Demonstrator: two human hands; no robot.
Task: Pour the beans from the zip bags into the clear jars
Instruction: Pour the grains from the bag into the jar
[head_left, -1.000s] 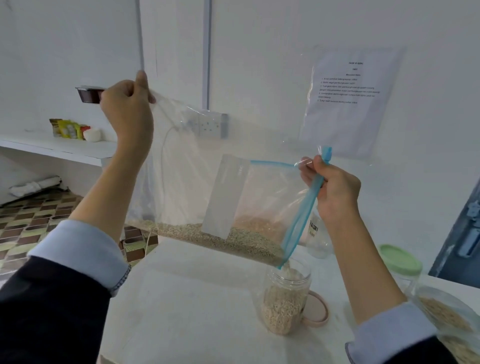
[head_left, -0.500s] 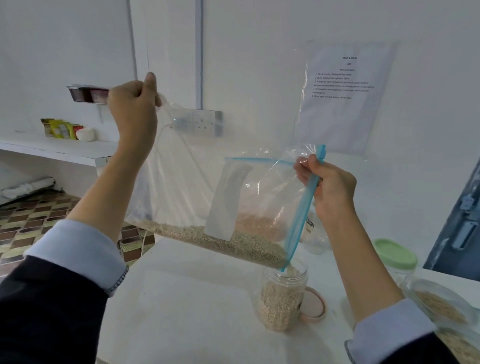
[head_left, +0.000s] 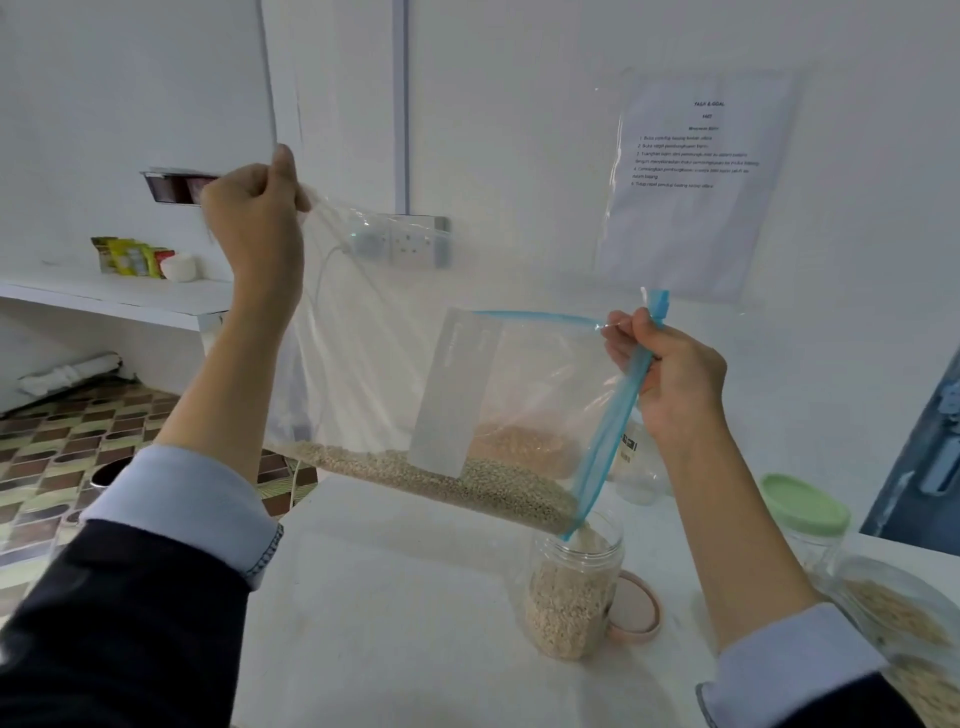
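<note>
A clear zip bag with a blue zip strip hangs tilted over the white table. My left hand pinches its raised bottom corner high up. My right hand grips the blue zip edge lower down. Pale beans lie along the bag's lower fold and trickle out of its open corner into a clear jar standing on the table. The jar is more than half full of beans.
A pink lid lies beside the jar. A green-lidded jar and another bag of beans sit at the right. A clear container stands behind the bag. A wall socket and a taped paper sheet are on the wall.
The bag stays tilted and beans keep running into the jar. My left hand holds the corner at about the same height; both hands shifted only slightly.
</note>
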